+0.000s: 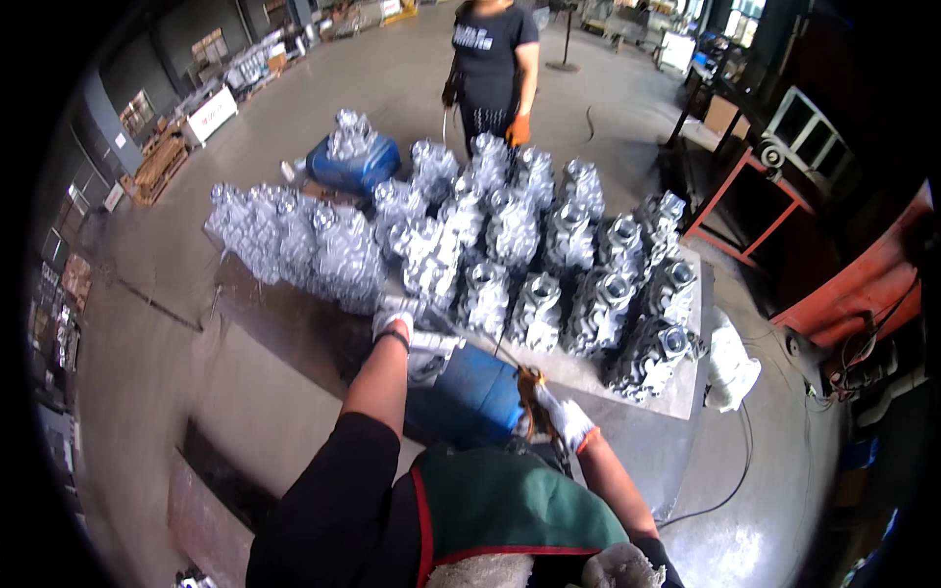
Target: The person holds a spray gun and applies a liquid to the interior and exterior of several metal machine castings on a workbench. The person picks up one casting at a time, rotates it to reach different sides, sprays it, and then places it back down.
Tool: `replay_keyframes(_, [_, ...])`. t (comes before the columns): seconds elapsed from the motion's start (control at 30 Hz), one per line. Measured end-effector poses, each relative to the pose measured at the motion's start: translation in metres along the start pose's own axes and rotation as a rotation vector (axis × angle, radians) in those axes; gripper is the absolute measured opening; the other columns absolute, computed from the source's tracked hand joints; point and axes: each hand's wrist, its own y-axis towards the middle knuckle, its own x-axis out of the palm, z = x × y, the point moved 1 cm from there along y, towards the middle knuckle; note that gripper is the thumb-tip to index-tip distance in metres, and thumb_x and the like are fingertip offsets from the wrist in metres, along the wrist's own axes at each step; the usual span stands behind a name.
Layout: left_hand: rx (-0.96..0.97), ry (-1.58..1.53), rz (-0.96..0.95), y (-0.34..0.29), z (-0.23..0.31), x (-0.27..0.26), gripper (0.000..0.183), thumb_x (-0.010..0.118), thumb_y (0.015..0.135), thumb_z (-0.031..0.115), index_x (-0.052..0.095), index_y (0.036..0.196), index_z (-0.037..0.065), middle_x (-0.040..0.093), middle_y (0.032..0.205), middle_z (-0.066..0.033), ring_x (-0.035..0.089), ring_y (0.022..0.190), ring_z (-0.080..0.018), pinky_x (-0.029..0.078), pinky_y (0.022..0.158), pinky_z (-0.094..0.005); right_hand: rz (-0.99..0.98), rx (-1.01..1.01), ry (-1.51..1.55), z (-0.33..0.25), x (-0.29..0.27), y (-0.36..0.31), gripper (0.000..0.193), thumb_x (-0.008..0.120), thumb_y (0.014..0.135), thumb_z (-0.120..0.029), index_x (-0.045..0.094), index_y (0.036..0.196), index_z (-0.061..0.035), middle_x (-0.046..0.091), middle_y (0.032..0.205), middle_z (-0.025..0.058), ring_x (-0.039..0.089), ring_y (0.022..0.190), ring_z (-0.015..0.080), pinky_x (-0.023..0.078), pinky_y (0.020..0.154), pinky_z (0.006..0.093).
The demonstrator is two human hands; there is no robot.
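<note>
A silvery cast-metal housing (431,345) lies at the left end of a blue plastic drum (475,387) just in front of me. My left hand (394,322), in a white glove, grips the housing's far left side; its fingertips are partly hidden. To the right of the drum, my right hand (566,419), also gloved in white, is closed around a yellow-and-dark hand tool (532,392). From this tool a thin rod points up and left towards the housing; whether its tip touches the metal I cannot tell.
Several upright castings (513,230) crowd the metal table (627,387) beyond my hands. Facing me across it stands a person (490,59) with an orange glove. A second blue drum (358,165) bears a casting. At right are a white sack (730,367), a cable and a red frame (750,220).
</note>
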Motion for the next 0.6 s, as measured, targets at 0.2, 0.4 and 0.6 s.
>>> replay_keyframes(0.2, [0.088,0.251,-0.254,0.023,0.002,0.007,0.029,0.045,0.085,0.024,0.068,0.097,0.01,0.063,0.113,-0.0118,0.062,0.1,-0.0322,0.05,0.082,-0.0436,-0.06,0.164,-0.044,-0.072,0.02,0.02,0.053,0.045,0.092,-0.052,0.06,0.1,-0.0016,0.062,0.074,0.0075,0.061,0.064,0.0146,0.048,0.059,0.0273])
replay_keyframes(0.4, [0.155,0.477,-0.46,0.023,0.001,-0.007,0.027,0.062,0.081,0.017,0.067,0.107,0.013,0.064,0.114,-0.0062,0.062,0.104,-0.0264,0.051,0.084,-0.0388,-0.091,0.153,-0.147,-0.067,0.033,0.063,0.057,0.04,0.091,-0.052,0.057,0.081,0.0013,0.06,0.062,0.0123,0.058,0.05,0.0195,0.044,0.048,0.0318])
replay_keyframes(0.6, [0.212,0.223,-0.481,0.017,-0.013,-0.025,0.024,0.055,0.082,0.012,0.067,0.1,0.002,0.067,0.103,-0.0127,0.063,0.096,-0.027,0.048,0.08,-0.0372,-0.152,0.13,-0.297,-0.048,0.056,0.112,0.059,0.04,0.092,-0.051,0.058,0.078,0.0038,0.059,0.062,0.0161,0.06,0.054,0.026,0.046,0.053,0.0353])
